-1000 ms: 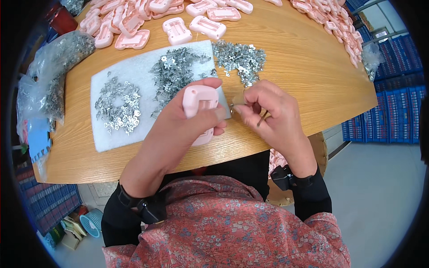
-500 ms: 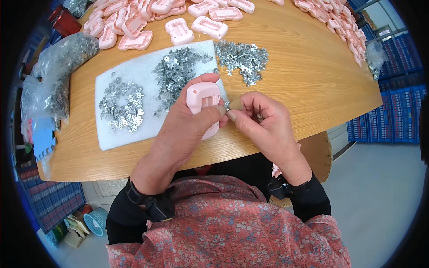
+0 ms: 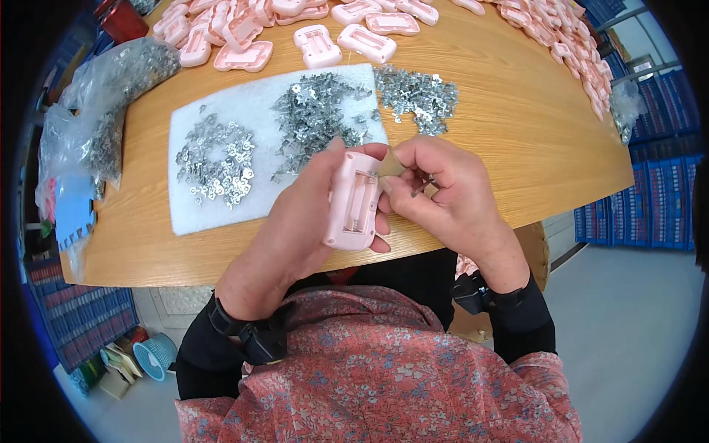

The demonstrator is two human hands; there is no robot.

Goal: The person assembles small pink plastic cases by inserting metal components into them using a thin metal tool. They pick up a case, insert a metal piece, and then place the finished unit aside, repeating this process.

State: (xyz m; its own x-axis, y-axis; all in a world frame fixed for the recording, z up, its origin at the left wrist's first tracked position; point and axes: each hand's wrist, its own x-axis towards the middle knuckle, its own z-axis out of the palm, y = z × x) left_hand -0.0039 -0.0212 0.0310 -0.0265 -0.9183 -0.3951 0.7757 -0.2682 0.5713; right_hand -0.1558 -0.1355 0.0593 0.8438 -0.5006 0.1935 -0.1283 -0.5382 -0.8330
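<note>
My left hand (image 3: pixel 292 218) is wrapped around a pale pink plastic housing (image 3: pixel 339 214). Its long battery recess faces up, with small shiny metal contacts at the ends. My right hand (image 3: pixel 465 196) is closed beside the housing's upper right edge, pinching a small flat tan piece (image 3: pixel 392 164) between thumb and forefinger. A thin dark metal item (image 3: pixel 424 184) shows among its curled fingers; its kind is unclear. Just beyond my hands lies a white foam sheet (image 3: pixel 262 111) bearing piles of small metal contacts (image 3: pixel 317 107) and flat metal clips (image 3: pixel 218 162).
Another heap of metal pieces (image 3: pixel 421 96) lies on the wooden table (image 3: pixel 524 133) right of the foam. Many pink housings (image 3: pixel 317 46) cover the far side. Clear plastic bags of metal parts (image 3: pixel 92 133) stand at the left. Blue racks (image 3: pixel 653 199) are beyond the right edge.
My left hand has turned the pink housing so its recess faces up more fully, and lowered it slightly. My right hand has shifted a little right, staying close to the housing's edge.
</note>
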